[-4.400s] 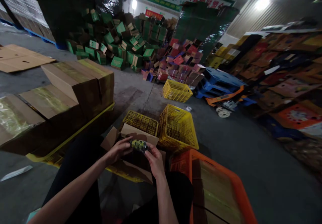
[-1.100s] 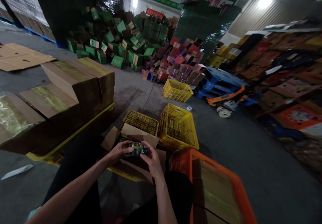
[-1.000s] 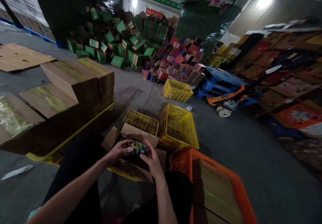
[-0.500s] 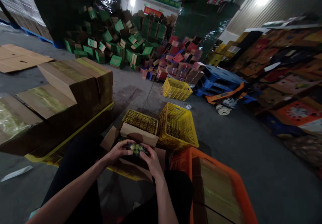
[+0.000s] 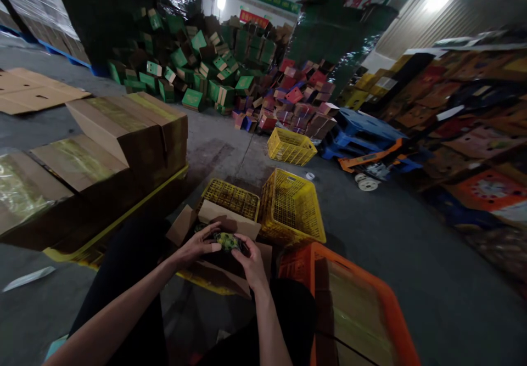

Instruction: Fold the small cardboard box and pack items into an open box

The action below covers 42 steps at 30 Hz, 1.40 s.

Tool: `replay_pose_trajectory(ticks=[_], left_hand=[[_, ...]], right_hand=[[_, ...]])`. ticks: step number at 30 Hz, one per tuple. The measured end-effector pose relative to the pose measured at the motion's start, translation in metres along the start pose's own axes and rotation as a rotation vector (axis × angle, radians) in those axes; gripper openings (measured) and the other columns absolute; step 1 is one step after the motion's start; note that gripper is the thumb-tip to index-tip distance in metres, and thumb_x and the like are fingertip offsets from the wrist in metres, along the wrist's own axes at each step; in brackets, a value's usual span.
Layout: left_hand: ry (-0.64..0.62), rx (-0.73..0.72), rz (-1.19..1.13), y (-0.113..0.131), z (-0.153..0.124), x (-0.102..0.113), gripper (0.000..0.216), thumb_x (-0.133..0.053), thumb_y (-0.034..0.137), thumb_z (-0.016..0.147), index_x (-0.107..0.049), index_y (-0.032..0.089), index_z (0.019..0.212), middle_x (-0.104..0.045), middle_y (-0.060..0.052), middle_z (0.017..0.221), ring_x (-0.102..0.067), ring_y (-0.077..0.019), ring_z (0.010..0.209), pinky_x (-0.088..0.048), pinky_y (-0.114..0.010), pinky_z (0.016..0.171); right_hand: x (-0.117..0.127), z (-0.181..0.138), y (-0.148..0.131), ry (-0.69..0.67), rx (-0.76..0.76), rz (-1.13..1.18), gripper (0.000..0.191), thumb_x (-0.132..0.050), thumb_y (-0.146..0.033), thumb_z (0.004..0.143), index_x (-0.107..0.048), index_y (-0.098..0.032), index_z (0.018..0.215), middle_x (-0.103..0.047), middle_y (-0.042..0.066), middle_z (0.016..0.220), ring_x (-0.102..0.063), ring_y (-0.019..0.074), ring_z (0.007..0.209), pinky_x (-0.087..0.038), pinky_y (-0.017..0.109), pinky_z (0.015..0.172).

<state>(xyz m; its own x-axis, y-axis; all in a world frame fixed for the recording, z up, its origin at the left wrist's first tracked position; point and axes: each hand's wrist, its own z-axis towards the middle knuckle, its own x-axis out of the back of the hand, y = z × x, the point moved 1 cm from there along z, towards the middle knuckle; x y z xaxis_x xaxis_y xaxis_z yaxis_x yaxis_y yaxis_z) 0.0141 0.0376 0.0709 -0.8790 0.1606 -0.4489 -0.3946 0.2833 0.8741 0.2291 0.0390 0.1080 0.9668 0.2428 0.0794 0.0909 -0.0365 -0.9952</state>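
Observation:
Both of my hands hold a small green-yellow fruit in shiny wrap (image 5: 226,240) over an open cardboard box (image 5: 230,224) in front of my knees. My left hand (image 5: 196,245) grips the fruit's left side with curled fingers. My right hand (image 5: 251,260) pinches its right side. The inside of the box is dark and mostly hidden by my hands.
An orange crate (image 5: 354,305) stands at my right knee. Yellow crates (image 5: 290,207) sit just beyond the box, with another yellow crate (image 5: 290,146) further off. Taped cardboard cartons (image 5: 127,130) are stacked on the left. Heaps of green boxes (image 5: 193,69) and red boxes (image 5: 296,102) fill the back.
The wrapped fruit has stayed between my hands over the box, sinking a little lower than several seconds ago. My fingers have shifted slightly around it.

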Motion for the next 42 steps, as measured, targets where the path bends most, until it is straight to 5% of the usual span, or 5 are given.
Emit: replay_pose_trajectory(ticks=[6,16,23,32,42], left_hand=[[0.088,0.231,-0.115,-0.006,0.004,0.004,0.079,-0.074,0.063,0.075,-0.052,0.024,0.141,-0.059,-0.017,0.137,-0.069,-0.0292,0.104,-0.052,-0.043,0.092],[0.01,0.18,-0.076,0.001,-0.002,-0.001,0.051,-0.084,0.047,0.07,-0.069,0.017,0.108,-0.069,-0.012,0.115,-0.068,-0.0289,0.103,-0.054,-0.044,0.092],[0.08,0.107,-0.104,0.0,0.001,0.0,0.05,-0.088,0.039,0.065,-0.068,0.019,0.106,-0.066,-0.009,0.114,-0.065,-0.0257,0.103,-0.054,-0.041,0.09],[0.011,0.021,0.016,-0.003,-0.001,0.002,0.053,-0.087,0.034,0.069,-0.065,0.018,0.114,-0.07,-0.005,0.102,-0.065,-0.0189,0.088,-0.05,-0.028,0.078],[-0.005,-0.051,0.047,-0.002,0.0,0.003,0.066,-0.089,0.029,0.064,-0.063,0.02,0.124,-0.064,-0.009,0.124,-0.062,-0.0258,0.108,-0.047,-0.036,0.095]], right_hand=[[0.0,0.0,0.001,-0.026,0.019,-0.042,0.04,-0.073,-0.031,0.077,-0.068,-0.028,0.117,-0.071,0.002,0.114,-0.062,0.0277,0.109,-0.045,0.042,0.101],[-0.004,-0.001,-0.002,-0.086,0.096,-0.052,0.047,-0.069,-0.018,0.075,-0.069,-0.032,0.119,-0.054,0.0,0.144,-0.042,0.027,0.14,-0.03,0.044,0.117],[0.0,-0.001,0.008,0.001,0.058,0.128,0.08,-0.061,-0.015,0.077,-0.037,-0.037,0.15,-0.043,-0.003,0.155,-0.034,0.0216,0.146,-0.025,0.045,0.121],[0.008,0.003,0.015,0.126,-0.001,0.019,0.044,-0.07,-0.043,0.083,-0.067,-0.028,0.124,-0.07,0.005,0.123,-0.063,0.0275,0.115,-0.047,0.042,0.104],[0.011,0.006,0.016,0.15,0.051,-0.052,0.022,-0.069,-0.04,0.083,-0.075,-0.025,0.097,-0.075,0.004,0.101,-0.067,0.0269,0.1,-0.051,0.036,0.089]])
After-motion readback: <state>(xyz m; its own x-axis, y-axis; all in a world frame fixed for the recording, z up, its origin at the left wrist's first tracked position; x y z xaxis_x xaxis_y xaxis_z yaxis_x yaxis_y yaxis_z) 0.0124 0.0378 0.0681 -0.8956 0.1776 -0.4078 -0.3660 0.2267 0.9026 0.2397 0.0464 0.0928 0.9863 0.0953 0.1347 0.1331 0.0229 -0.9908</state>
